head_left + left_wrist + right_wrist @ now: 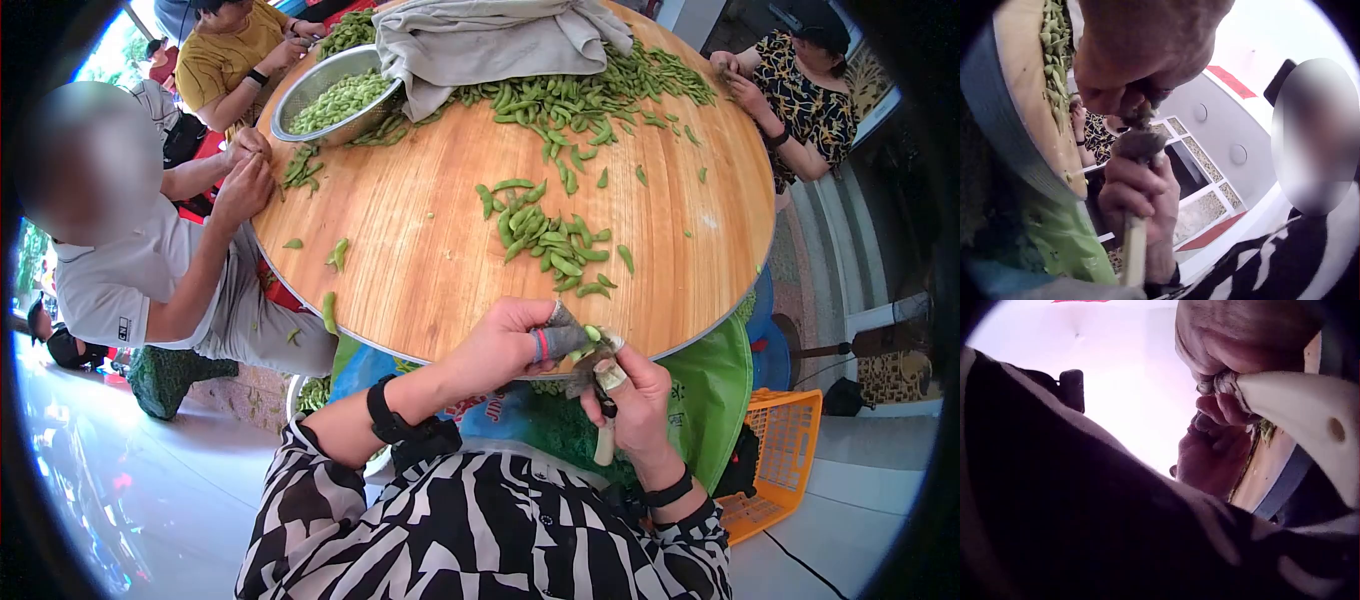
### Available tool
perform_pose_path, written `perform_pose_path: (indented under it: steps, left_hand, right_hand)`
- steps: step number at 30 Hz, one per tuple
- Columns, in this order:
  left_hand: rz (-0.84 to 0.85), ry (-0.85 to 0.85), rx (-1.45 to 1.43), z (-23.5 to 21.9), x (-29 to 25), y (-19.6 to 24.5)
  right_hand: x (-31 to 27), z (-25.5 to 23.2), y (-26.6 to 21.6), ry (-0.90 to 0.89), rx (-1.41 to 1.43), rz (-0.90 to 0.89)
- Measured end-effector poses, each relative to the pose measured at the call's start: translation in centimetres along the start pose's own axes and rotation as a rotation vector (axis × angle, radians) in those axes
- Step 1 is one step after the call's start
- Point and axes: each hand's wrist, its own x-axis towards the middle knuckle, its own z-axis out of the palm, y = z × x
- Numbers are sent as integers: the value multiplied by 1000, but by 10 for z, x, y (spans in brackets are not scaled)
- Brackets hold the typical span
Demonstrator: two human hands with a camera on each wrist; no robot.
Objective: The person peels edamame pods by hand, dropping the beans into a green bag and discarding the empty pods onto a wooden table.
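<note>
Over the table's near edge, my left hand (500,345) pinches a green soybean pod (593,333) between thumb and fingers. Grey covers with a red stripe wrap its fingertips. My right hand (640,400) meets it there, gripping a tool by its cream handle (605,446); the working end is hidden among the fingers. Tape wraps the right thumb. The right wrist view shows the handle (1297,400) with a hole near its end. In the left wrist view both hands nearly touch. A small pile of pods (555,240) lies just beyond them on the round wooden table (400,240).
A metal colander (285,110) of shelled beans stands at the far left, beside a grey cloth (490,50) over a large pod heap (620,90). Several people sit around the table. A green bag (715,385) and an orange crate (785,450) are at my right.
</note>
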Motion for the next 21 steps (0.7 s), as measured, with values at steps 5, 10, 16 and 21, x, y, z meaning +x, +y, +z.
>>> perform_pose_path:
  steps: [5,10,16,21]
  left_hand:
    - [-72,-2,53,6,-2,0]
    - [54,-24,353,8,-7,1]
    - [105,-78,487,4,-7,-2]
    - [144,15,261,10,-5,-7]
  right_hand:
    - [13,7,-14,139,-215,-81]
    - [17,0,-15,47,-520,-148]
    - [10,-3,-19,153,-766,-270]
    - [10,4,-7,75,-766,-335]
